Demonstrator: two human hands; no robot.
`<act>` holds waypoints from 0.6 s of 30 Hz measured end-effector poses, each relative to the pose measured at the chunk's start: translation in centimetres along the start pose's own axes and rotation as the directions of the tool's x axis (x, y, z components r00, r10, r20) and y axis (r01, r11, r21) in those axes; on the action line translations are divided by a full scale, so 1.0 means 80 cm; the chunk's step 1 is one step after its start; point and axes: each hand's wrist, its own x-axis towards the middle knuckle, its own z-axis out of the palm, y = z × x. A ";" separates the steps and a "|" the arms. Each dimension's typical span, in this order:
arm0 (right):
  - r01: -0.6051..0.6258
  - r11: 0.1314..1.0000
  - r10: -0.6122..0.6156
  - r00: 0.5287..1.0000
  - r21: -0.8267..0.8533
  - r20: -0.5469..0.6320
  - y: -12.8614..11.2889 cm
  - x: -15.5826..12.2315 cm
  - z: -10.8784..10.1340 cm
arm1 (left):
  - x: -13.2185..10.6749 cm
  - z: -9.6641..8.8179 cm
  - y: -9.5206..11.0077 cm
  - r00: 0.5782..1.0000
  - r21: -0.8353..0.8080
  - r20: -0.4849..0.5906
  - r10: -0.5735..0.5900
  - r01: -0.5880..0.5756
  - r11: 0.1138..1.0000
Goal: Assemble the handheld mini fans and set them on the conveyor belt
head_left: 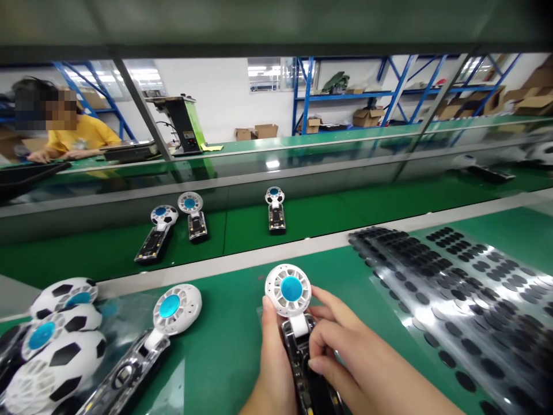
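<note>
In front of me is a handheld fan with a round white grille, a blue disc at its centre and a dark see-through handle. My left hand grips it along the left side, thumb beside the grille. My right hand is closed at the right of the handle, its thumb and forefinger bent over the handle's upper part and other fingers behind the head. Whether a small piece sits in that pinch is hidden. To the left lies another handheld fan, beside a pile of football-patterned fans.
Clear sheets with rows of black round stickers cover the right of the green bench. Beyond its pale edge, several fans lie on a green conveyor belt. A person in a yellow top sits across, near a black-and-green machine.
</note>
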 end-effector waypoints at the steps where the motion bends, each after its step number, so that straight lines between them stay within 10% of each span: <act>1: -0.031 1.000 0.031 0.999 -0.004 0.010 -0.005 0.000 -0.002 | 0.001 -0.001 -0.001 1.000 -0.002 0.006 0.001 -0.001 1.000; 18: -0.114 0.990 0.117 0.993 -0.086 0.021 -0.011 -0.001 -0.002 | 0.008 -0.009 -0.003 0.993 0.032 0.066 0.101 -0.104 0.994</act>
